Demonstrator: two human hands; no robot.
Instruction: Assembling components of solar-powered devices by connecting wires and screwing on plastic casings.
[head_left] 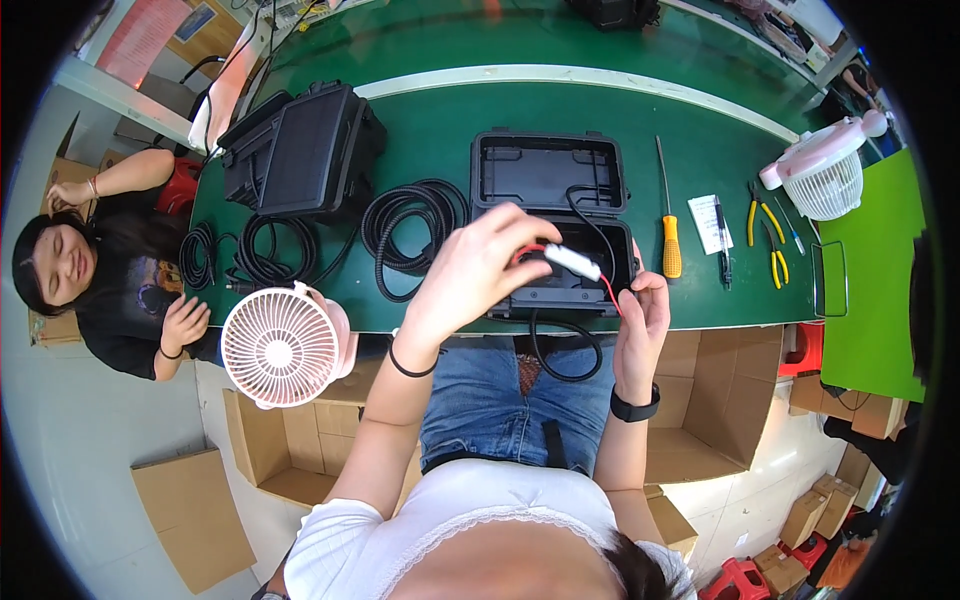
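Observation:
Over the opened black plastic case, my left hand has its thumb and fingers closed at one end of a small white in-line piece with red wires. From its other end a red wire runs to my right hand, whose thumb and fingertips pinch it by the case's right side. The case's lid lies back toward the far side, and a black cable hangs across the lid and into the box. Another black cable loops from the case's front over the table edge.
Coiled black hoses and closed black cases lie left. A pink fan stands at the front edge, beside a seated person. A screwdriver, pliers and another fan sit right. Cardboard boxes are below.

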